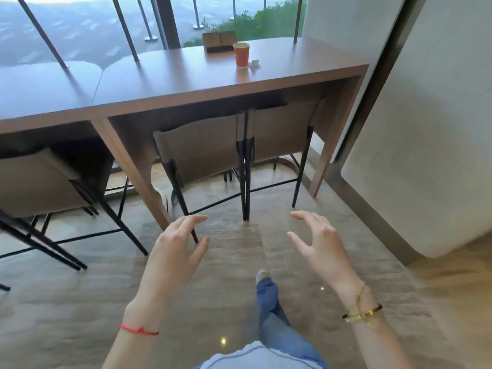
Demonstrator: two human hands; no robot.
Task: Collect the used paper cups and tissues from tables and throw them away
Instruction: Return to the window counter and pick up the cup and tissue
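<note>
Wooden counter [165,83], tucked chairs [202,147], window [80,25]

1. One orange paper cup [241,54] stood on the table [170,83].
2. One crumpled white tissue [254,63] lay just beside it.
3. One wooden box [220,41] sat behind the cup.
4. Three chairs [202,150] were tucked under the tables.
5. Two bare hands [175,246] showed, both empty.
</note>
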